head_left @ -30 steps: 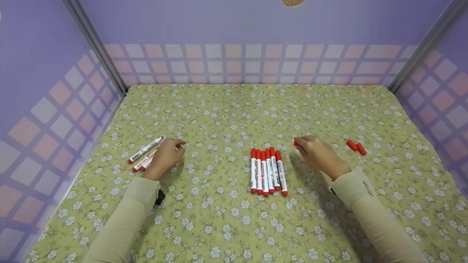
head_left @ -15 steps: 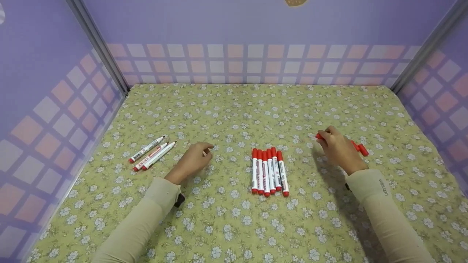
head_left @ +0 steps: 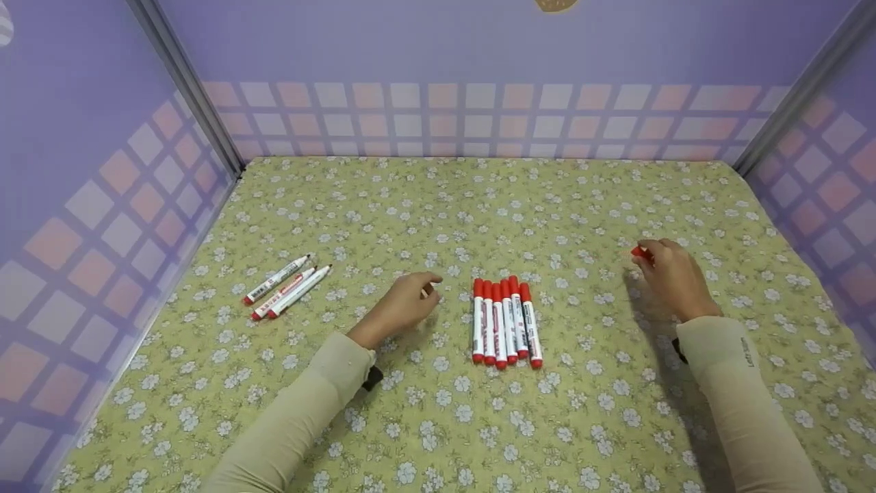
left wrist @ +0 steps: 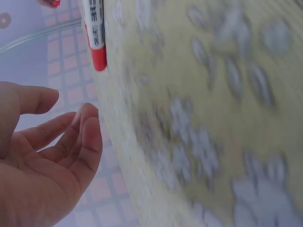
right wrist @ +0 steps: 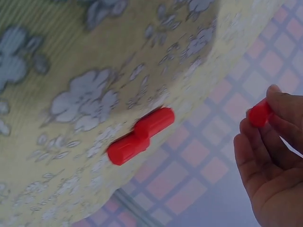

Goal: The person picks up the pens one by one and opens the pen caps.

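Observation:
Between thumb and fingertips my right hand [head_left: 674, 275] pinches a red marker cap [right wrist: 260, 113], held above the cloth at the right. Two more red caps [right wrist: 141, 135] lie end to end on the cloth in the right wrist view; in the head view the right hand hides them. My left hand [head_left: 405, 301] hovers with loosely bent fingers and nothing in its grasp, just left of a row of capped red-and-white markers [head_left: 506, 322]. Several markers lie side by side there, caps pointing away from me. At the left, three uncapped markers [head_left: 287, 287] lie slanted with bare tips.
A flowered yellow-green cloth [head_left: 438, 431] covers the table. Purple panels [head_left: 438, 48] with a pink and white check band rise at the back and both sides, joined by grey corner posts [head_left: 191, 89].
My left hand has moved right, away from the uncapped markers toward the row. The right hand has carried its red cap rightward, over toward the two loose caps.

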Motion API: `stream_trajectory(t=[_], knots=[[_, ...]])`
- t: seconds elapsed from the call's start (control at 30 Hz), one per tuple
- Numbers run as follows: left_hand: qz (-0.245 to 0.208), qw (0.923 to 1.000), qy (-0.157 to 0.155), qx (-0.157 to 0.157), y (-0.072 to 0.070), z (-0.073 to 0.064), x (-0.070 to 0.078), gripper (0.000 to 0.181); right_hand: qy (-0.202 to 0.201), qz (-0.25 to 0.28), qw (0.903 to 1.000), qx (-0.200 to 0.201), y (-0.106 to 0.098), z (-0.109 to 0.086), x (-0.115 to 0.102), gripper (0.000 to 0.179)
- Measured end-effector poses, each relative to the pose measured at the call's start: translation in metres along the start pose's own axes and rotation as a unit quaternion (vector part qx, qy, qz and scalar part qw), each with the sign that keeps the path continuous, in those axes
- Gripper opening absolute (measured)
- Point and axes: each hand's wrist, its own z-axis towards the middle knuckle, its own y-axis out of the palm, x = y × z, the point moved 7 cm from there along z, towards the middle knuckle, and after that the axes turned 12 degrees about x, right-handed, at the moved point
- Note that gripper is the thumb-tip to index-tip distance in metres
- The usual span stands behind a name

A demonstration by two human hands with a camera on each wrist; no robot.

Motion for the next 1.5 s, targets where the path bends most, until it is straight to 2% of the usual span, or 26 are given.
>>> stream_trajectory(t=[0.27,0.43,0.6,0.73,0.9,1.1,1.2,1.37,1.5], knots=[[-0.014,0.9991,0.005,-0.039,0.025,0.004,0.012,0.041,0.1,0.034,0.9922,-0.066,-0.005,-0.007,0.032,0.033],[-0.028,0.9978,-0.015,-0.059,0.037,0.006,0.015,0.043,0.157,0.036,0.9826,-0.092,-0.006,-0.008,0.048,0.039],[-0.058,0.9942,-0.058,-0.07,0.047,0.006,0.016,0.046,0.204,0.032,0.9728,-0.106,-0.006,-0.01,0.062,0.042],[-0.058,0.9932,-0.075,-0.069,0.052,0.008,0.016,0.046,0.217,0.035,0.9698,-0.107,-0.007,-0.013,0.069,0.043],[-0.038,0.9952,-0.065,-0.064,0.057,0.013,0.017,0.035,0.223,0.032,0.9673,-0.117,-0.008,-0.018,0.074,0.043],[-0.037,0.9947,-0.073,-0.062,0.06,0.016,0.016,0.021,0.257,0.033,0.9546,-0.147,-0.008,-0.023,0.082,0.046],[-0.046,0.9936,-0.082,-0.063,0.061,0.017,0.016,0.024,0.264,0.032,0.951,-0.157,-0.009,-0.025,0.087,0.046],[-0.06,0.9924,-0.088,-0.063,0.064,0.018,0.018,0.034,0.258,0.018,0.9525,-0.161,-0.009,-0.028,0.093,0.04],[-0.067,0.9918,-0.086,-0.067,0.065,0.019,0.021,0.04,0.265,0.007,0.9482,-0.175,-0.009,-0.031,0.098,0.039]])
